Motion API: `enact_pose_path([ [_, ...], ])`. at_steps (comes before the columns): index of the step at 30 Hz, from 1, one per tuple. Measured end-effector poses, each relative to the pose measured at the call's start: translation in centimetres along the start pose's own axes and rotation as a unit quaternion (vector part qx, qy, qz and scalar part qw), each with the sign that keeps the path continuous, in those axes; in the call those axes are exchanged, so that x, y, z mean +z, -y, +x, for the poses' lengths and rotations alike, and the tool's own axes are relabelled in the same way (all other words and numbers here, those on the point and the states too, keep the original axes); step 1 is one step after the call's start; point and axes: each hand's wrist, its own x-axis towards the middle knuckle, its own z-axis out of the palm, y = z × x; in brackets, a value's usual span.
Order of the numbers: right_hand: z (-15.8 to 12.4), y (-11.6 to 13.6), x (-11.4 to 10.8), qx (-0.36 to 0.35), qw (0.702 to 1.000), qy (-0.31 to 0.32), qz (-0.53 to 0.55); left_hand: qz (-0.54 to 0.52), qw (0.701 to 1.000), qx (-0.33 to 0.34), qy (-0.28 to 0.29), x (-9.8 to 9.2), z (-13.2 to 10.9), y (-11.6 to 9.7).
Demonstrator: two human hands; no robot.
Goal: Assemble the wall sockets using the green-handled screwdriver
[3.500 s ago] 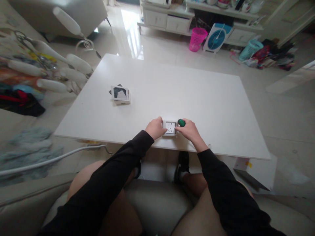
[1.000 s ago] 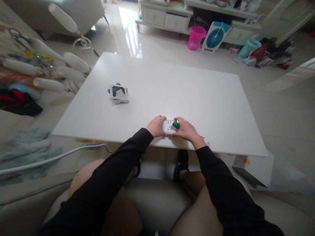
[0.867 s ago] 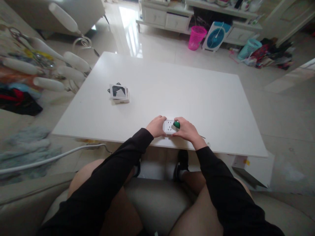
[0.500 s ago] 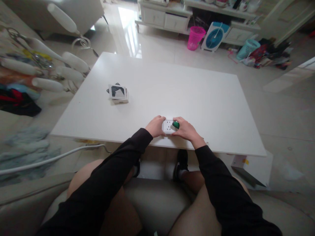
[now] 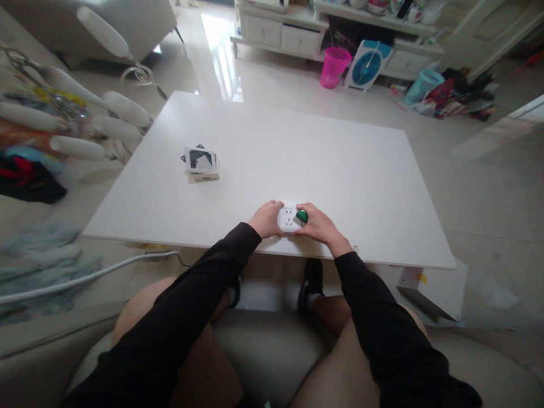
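A white power socket with several dark slots facing up is held between my two hands at the near part of the white table. My left hand grips its left end, fingers at the far side and thumb at the near side. Around its right end my right hand is closed in the same way. A small dark green rounded object sits at the right end of the socket, against my right hand; its kind I cannot make out.
Left of centre on the table lies a small stack of white boxes with a dark-and-white framed piece on top. A white lamp with several arms stands at the left. On the floor beyond are a pink basket and a blue fan.
The whole view has shifted slightly, so everything appears a little further left. Both hands keep the same grip on the socket.
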Motion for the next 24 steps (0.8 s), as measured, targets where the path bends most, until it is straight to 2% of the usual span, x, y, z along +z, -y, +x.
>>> enact_pose_path([
  [11,-0.1,0.4,-0.2,-0.007,0.999,0.019,-0.042,-0.008,1.0,0.004,0.011,-0.2,-0.3,-0.1],
  [16,-0.3,0.8,-0.8,0.018,0.999,0.008,-0.046,-0.017,1.0,0.001,0.014,0.3,-0.6,0.5],
  [18,-0.3,1.2,-1.3,0.038,0.998,-0.007,-0.043,-0.014,0.999,-0.026,0.029,0.2,-0.7,0.9],
  [20,-0.3,1.8,-1.8,0.068,0.996,-0.026,-0.043,-0.026,0.995,-0.075,0.069,-0.3,-0.8,1.4],
  [24,-0.5,3.5,-2.1,0.088,0.991,-0.061,-0.077,-0.137,0.97,-0.146,0.141,-1.2,-0.5,1.7],
])
